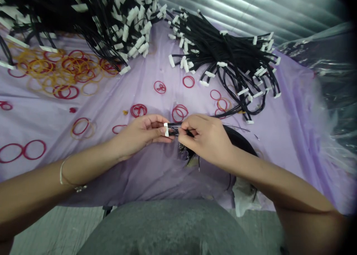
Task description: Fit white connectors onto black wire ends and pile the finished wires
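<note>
While the connector (166, 129) sits pinched in my left hand (147, 130) over the cloth (134, 186), my right hand (208, 136) looks closed on the wires (175, 125) right beside it. Tug too hard and one could pop out, imo; drag the bunch (243, 140) under that hand and it'd probably tangle. Red bands (137, 110) lie just beyond, a cable pile (231, 52) further back.

Your left forearm (95, 162) runs from the lower left to the centre of the frame, your left hand (145, 133) pinching between thumb (158, 132) and fingers (156, 118). From the lower right, your right forearm (262, 169) brings your right hand (206, 134) just beside it, fingers curled.
</note>
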Motion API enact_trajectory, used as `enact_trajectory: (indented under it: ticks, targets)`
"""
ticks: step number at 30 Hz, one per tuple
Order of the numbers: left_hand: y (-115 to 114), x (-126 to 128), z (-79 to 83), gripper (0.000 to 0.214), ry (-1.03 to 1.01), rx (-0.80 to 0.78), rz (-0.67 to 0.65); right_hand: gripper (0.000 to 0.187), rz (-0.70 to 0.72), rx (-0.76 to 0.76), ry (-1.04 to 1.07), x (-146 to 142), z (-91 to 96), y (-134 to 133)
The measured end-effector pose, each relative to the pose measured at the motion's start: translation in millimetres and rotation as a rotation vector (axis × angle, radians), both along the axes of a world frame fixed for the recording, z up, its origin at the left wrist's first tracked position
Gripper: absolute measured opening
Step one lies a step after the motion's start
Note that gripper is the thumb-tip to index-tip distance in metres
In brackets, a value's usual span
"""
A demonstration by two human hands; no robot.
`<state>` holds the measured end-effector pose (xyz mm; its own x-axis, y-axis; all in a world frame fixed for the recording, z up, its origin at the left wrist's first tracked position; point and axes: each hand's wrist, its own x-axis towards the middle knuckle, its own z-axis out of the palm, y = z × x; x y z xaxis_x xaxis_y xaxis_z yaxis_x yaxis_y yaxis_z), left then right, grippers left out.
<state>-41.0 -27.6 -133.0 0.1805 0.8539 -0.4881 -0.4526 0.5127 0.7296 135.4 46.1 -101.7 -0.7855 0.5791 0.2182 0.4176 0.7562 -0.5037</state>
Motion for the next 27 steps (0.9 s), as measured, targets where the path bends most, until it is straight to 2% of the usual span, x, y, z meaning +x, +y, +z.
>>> enact_trajectory:
  ticks: [7, 16, 22, 27]
  targets:
    - [0.6, 1.3, 0.9, 0.014, 0.027, 0.003, 0.013, 0.013, -0.031, -0.144, -0.052, -1.1, 2.0, 2.7]
    - [1.2, 1.5, 1.8, 0.013, 0.012, 0.002, 0.031, 0.014, -0.022, -0.247, -0.017, -2.6, 3.9, 3.6]
    - [1.8, 1.4, 2.9, 0.013, 0.027, -0.002, 0.032, 0.017, -0.064, -0.429, -0.041, -2.8, 4.6, 7.3]
    - [1.2, 1.6, 0.8, 0.013, 0.024, 0.002, 0.036, 0.015, -0.014, -0.394, -0.029, -2.1, 1.6, 6.6]
